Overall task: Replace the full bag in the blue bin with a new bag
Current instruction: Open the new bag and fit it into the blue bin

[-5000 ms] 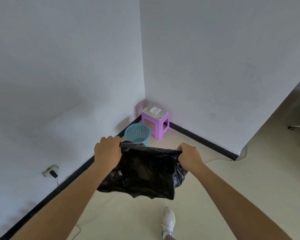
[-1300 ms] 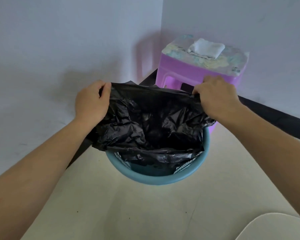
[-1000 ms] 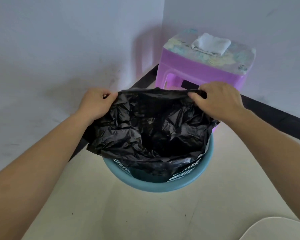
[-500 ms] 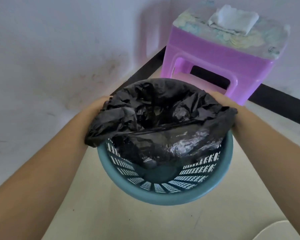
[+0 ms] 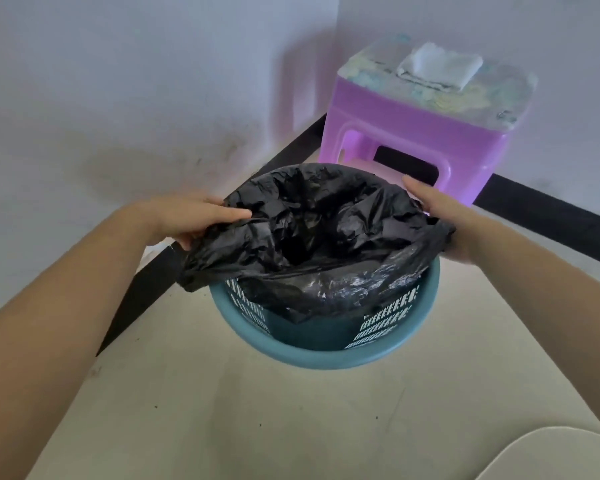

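The blue bin [image 5: 321,356], a round slotted plastic basket, stands on the floor in the room corner. A black plastic bag [image 5: 312,237] hangs open inside it, its mouth draped over the far rim while the near edge sags inside the near rim. My left hand [image 5: 191,220] grips the bag's left edge, thumb on top and fingers under the plastic. My right hand [image 5: 440,216] holds the bag's right edge against the bin's right side, fingers extended along it.
A purple plastic stool [image 5: 420,129] stands just behind the bin, with a folded white cloth [image 5: 437,69] on its patterned top. White walls with a black skirting [image 5: 548,220] meet in the corner. A pale rounded object [image 5: 551,455] shows at the bottom right.
Over five seconds I carried the bag to the bin and lowered it inside. In the last half second both hands rose slightly and spread the bag's mouth wider over the rim.
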